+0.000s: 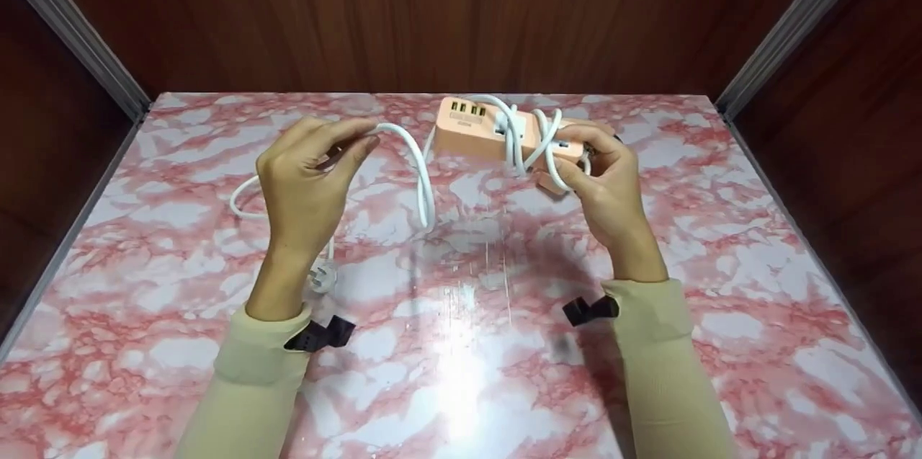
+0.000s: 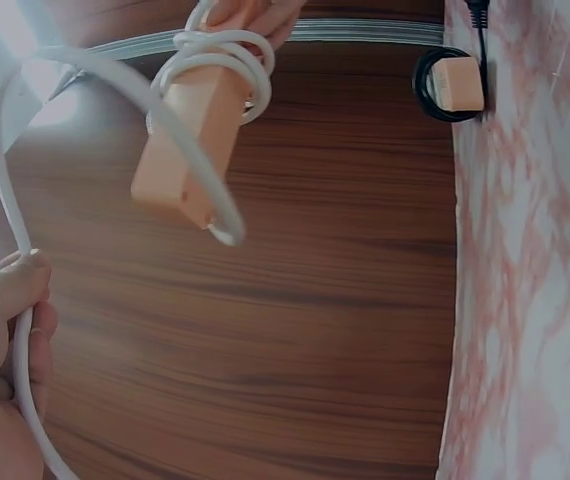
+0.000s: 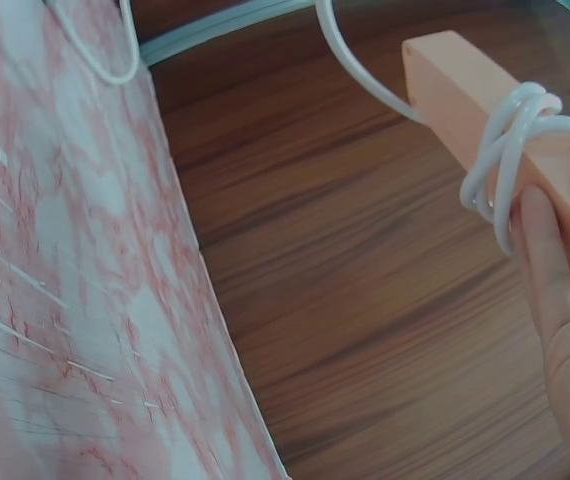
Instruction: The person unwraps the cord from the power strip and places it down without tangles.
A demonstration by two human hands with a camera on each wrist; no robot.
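Note:
A peach-coloured power strip (image 1: 472, 135) with USB ports at its left end is held above the table. My right hand (image 1: 612, 181) grips its right end between thumb and fingers. Several turns of white cord (image 1: 513, 138) are wound around the strip, also visible in the right wrist view on the strip (image 3: 455, 90). To the left, my left hand (image 1: 302, 171) pinches the same cord between thumb and fingers. A slack loop (image 1: 423, 192) hangs between the hands. The cord's white plug (image 1: 323, 276) is beside the left wrist.
In the left wrist view, a peach block (image 2: 458, 84) lies with a coiled black cable (image 2: 425, 85) on the table. The pink-and-white marbled tabletop (image 1: 461, 264) meets a brown wood-grain panel (image 1: 432, 19) at the back. Panels with metal corner strips stand at both sides.

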